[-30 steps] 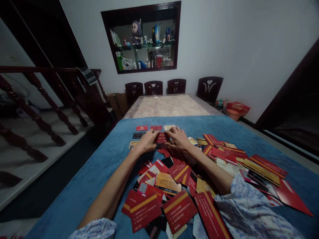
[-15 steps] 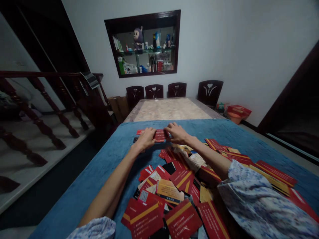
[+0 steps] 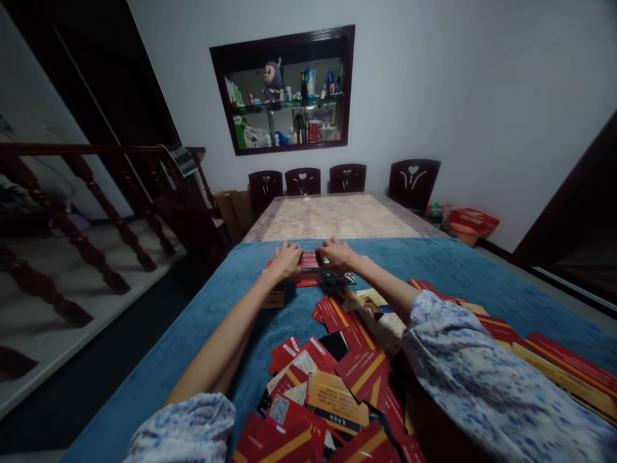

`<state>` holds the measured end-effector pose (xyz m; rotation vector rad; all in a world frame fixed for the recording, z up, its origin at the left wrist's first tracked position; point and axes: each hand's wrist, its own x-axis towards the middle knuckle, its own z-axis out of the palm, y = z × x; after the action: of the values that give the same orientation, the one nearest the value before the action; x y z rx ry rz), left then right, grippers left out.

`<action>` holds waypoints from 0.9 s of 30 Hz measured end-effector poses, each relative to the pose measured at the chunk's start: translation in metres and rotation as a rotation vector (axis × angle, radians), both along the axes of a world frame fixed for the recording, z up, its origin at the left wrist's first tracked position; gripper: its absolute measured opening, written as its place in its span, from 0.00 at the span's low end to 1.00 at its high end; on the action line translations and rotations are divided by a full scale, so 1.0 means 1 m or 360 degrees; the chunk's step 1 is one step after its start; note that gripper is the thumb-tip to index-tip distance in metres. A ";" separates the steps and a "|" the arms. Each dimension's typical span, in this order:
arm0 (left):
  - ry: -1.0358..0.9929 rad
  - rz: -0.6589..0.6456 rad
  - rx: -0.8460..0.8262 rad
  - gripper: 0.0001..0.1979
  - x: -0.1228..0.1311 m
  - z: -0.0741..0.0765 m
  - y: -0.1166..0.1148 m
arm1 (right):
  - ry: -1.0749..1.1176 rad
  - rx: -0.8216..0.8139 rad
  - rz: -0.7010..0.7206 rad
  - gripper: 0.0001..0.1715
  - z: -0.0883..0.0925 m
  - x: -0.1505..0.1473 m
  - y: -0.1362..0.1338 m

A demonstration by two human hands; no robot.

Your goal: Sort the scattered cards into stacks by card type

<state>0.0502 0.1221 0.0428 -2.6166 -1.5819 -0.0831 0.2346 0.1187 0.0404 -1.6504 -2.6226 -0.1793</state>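
Observation:
Both arms reach forward over the blue cloth [image 3: 202, 334]. My left hand [image 3: 286, 260] and my right hand [image 3: 337, 254] are closed on opposite ends of a small red card [image 3: 309, 260], its middle showing between them. Below it lie another red card [image 3: 308, 281] and a black card [image 3: 337, 278], partly covered by my hands. A gold-brown card [image 3: 274, 299] rests on the cloth under my left wrist. Nearer to me spreads a loose heap of red, gold and black cards [image 3: 337, 392], partly behind my right sleeve.
More red and gold cards [image 3: 569, 363] lie at the right. Beyond the cloth the marbled table top [image 3: 337, 215] runs to several dark chairs [image 3: 348, 178]. A wooden railing [image 3: 106, 225] stands at left, an orange bin [image 3: 470, 228] on the floor at right.
The view has shifted slightly. My hands still hold the red card by its ends, and more of the red and black cards below it now shows.

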 end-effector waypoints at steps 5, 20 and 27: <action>0.0011 0.0032 -0.0035 0.16 -0.001 -0.008 0.019 | -0.0018 -0.0077 -0.0044 0.21 -0.007 -0.007 0.018; 0.0011 0.0119 -0.0212 0.12 -0.001 -0.040 0.053 | -0.0118 -0.0205 -0.0148 0.23 -0.029 -0.021 0.044; 0.0026 0.0099 -0.0268 0.09 -0.003 -0.046 0.063 | -0.0113 -0.0238 -0.0196 0.22 -0.033 -0.026 0.051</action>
<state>0.0468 0.1852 -0.0028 -2.6793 -1.7345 0.0791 0.2090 0.1698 0.0070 -1.8880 -2.6453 -0.0471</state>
